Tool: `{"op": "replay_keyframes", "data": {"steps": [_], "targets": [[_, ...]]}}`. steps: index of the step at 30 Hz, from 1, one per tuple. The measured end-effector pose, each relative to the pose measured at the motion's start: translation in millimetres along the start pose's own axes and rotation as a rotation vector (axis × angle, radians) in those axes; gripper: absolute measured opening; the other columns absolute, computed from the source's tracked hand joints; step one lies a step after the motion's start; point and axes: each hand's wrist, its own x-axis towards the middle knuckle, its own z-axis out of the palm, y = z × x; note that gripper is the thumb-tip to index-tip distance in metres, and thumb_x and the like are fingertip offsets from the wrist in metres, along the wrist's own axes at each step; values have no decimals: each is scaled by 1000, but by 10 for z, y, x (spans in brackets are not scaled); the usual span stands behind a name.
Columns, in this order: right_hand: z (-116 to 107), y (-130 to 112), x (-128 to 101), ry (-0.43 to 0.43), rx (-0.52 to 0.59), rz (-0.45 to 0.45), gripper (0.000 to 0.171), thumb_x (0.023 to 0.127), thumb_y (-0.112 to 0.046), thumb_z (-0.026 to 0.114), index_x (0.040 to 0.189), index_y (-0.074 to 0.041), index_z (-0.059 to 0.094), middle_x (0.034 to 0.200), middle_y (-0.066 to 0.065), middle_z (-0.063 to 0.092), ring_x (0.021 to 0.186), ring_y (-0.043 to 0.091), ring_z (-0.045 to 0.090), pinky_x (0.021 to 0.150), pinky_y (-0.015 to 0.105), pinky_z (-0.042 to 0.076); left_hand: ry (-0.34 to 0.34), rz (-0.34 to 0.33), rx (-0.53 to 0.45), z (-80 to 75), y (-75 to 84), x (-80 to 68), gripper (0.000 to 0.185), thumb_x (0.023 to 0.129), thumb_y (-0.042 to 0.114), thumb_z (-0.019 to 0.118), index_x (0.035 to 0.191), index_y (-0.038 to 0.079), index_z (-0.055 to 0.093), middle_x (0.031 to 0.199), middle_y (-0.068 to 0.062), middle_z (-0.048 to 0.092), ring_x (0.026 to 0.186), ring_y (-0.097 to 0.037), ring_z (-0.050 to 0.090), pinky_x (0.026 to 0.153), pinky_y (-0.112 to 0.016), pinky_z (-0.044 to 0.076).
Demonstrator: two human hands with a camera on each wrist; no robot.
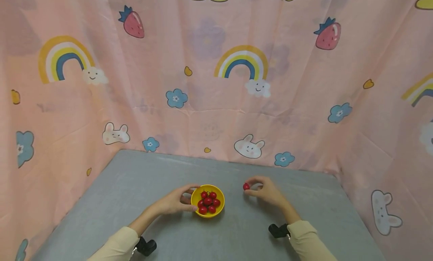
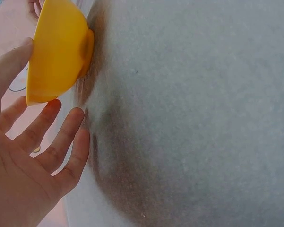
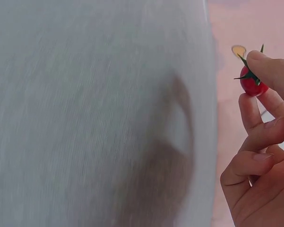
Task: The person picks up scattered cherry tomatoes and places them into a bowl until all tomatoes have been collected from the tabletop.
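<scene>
A round yellow bowl [image 1: 221, 206] stands on the table, with several red cherry tomatoes [image 1: 208, 201] inside. My left hand [image 1: 176, 201] holds the bowl from its left side, thumb and forefinger spread along the rim. The left wrist view shows the smooth outer wall of the bowl [image 2: 59, 52], with the thumb and fingertips at its edge. To the right of the bowl and apart from it, my right hand [image 1: 267, 191] pinches a single cherry tomato [image 3: 253, 84] between thumb and fingertips. Its green leafy top shows beside the thumb. That hand's other fingers are bent.
The grey tabletop [image 1: 162, 174] runs back to a pink curtain [image 1: 203, 114] printed with rainbows, strawberries and bunnies, which also hangs at both sides. A black wrist mount [image 1: 146, 246] sits at the left cuff, another black mount [image 1: 278, 231] at the right.
</scene>
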Motion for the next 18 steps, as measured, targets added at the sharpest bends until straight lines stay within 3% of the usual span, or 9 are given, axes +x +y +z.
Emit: {"op": "replay_keyframes", "data": {"steps": [5, 11, 18], "targets": [[113, -68, 67, -31, 24, -17, 24, 89, -18, 82, 110, -12, 73, 103, -1, 69, 98, 28, 59, 78, 31, 50, 0, 0, 2, -2, -8, -1, 70, 92, 15, 78, 151, 8, 43, 133, -22, 56, 100, -30, 68, 85, -46, 58], [200, -164, 85, -74, 66, -77, 25, 89, -17, 81, 111, -8, 72, 103, 3, 68, 90, 30, 57, 66, 25, 46, -3, -16, 11, 0, -33, 9, 69, 92, 20, 79, 151, 11, 45, 132, -20, 56, 101, -27, 68, 86, -44, 58], [274, -276, 93, -100, 102, -102, 25, 89, -14, 81, 112, -7, 72, 104, 7, 67, 65, 22, 50, 55, 22, 39, 4, -20, 18, 6, -63, 6, 69, 92, 21, 79, 151, 11, 45, 132, -19, 56, 100, -25, 68, 85, -42, 58]]}}
